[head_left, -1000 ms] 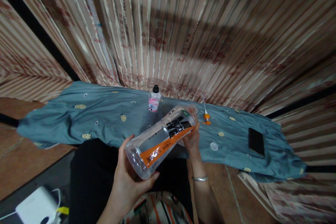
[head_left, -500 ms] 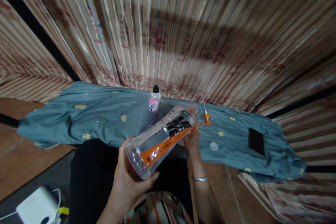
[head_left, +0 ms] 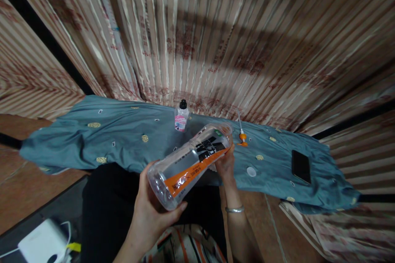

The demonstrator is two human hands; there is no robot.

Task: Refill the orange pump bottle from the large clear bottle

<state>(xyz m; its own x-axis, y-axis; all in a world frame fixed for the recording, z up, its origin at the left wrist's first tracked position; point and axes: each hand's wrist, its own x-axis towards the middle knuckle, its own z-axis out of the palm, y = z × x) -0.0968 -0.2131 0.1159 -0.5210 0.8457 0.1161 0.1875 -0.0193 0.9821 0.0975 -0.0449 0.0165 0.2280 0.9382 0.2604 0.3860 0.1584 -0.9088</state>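
A large clear plastic bottle (head_left: 189,163) with a black and orange label lies tilted between my hands, its base toward me and its neck pointing away over the cloth. My left hand (head_left: 150,209) cups the base from below. My right hand (head_left: 226,163) holds the neck end, which it partly hides. Both hands hover over the near edge of a blue-grey patterned cloth (head_left: 117,135). A small clear bottle (head_left: 181,116) with a black cap and pink label stands upright on the cloth beyond the big bottle.
An orange pump head with a thin tube (head_left: 242,135) and a white cap (head_left: 251,171) lie on the cloth to the right. A black phone (head_left: 301,166) rests further right. Striped curtains (head_left: 216,37) hang behind. A white charger (head_left: 43,241) sits at the lower left.
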